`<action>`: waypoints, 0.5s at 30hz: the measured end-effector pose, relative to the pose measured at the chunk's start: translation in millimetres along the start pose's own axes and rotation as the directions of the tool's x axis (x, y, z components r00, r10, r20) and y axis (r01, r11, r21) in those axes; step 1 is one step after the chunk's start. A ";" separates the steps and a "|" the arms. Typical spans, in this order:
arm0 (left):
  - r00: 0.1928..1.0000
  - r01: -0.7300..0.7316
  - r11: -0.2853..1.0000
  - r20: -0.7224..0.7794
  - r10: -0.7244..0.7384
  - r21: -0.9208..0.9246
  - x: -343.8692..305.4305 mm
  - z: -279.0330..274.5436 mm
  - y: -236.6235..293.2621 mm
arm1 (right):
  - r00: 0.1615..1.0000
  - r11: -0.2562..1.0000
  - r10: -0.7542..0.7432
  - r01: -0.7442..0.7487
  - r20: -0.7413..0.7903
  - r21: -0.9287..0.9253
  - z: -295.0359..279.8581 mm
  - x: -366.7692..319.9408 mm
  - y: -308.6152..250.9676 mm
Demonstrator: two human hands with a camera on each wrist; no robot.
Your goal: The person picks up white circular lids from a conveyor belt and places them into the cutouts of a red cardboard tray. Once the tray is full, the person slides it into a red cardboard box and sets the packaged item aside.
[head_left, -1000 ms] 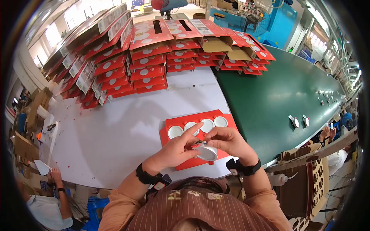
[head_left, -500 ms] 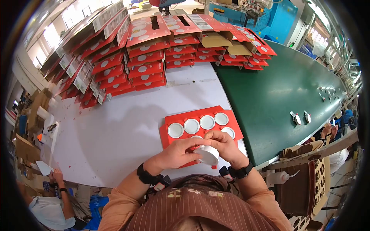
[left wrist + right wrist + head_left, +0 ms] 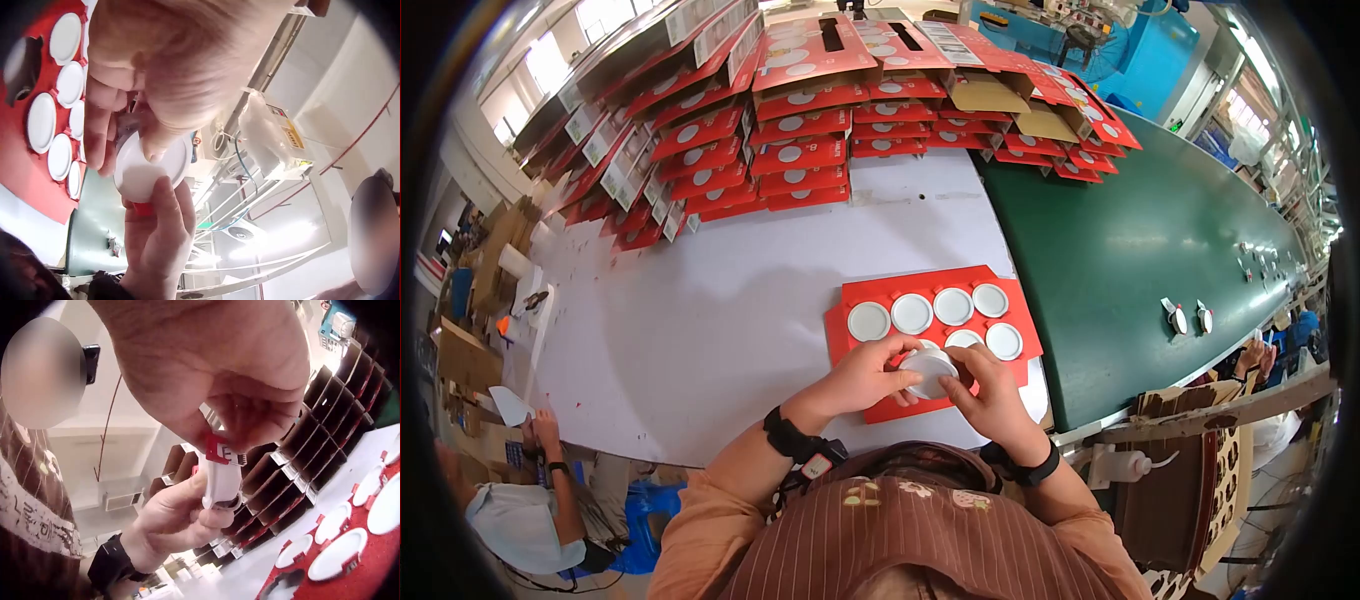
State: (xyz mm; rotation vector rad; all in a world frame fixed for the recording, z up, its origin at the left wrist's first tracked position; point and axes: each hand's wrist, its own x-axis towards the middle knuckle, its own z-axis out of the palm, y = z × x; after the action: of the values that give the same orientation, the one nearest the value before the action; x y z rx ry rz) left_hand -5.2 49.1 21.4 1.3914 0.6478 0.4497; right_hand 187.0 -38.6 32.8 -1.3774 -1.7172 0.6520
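Both hands hold one white round downlight, its flat face turned up toward the head camera. My left hand grips its left side between thumb and fingers. On the right, my right hand pinches the edge, thumb against the face. A red tab with printed letters and a metal spring clip show at the side in the right wrist view. Just behind the hands lies a red cardboard panel with several white downlights set in its holes. One hole near the hands has no downlight.
Stacks of red printed boxes stand at the back of the white table. Along the right runs a green conveyor belt carrying more downlights. A white bottle is at right; another person is at lower left.
The fingers of my right hand have moved from the downlight's upper side down to its right edge, thumb on the face. The downlight has turned face up. The head view has shifted slightly.
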 end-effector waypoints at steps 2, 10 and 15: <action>0.989 0.143 0.986 0.057 -0.139 -0.088 0.1 -3.2 -15.3 | 0.998 0.998 0.062 -0.063 0.035 0.032 7.3 -3.8 6.6; 0.981 0.192 0.971 0.014 -0.192 -0.143 -7.6 -6.1 -50.9 | 0.965 0.964 0.233 -0.245 0.123 0.101 28.9 -8.9 21.9; 0.982 0.018 0.991 -0.189 0.008 0.132 -18.3 -32.8 -63.9 | 0.915 0.873 0.371 -0.402 0.156 0.277 31.3 -7.7 36.7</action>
State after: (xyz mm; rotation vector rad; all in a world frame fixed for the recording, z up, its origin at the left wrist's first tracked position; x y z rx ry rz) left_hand -45.7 53.0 -40.7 1.4835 0.8486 0.5472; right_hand 180.7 -33.2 -15.4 -1.4947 -1.3442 1.1757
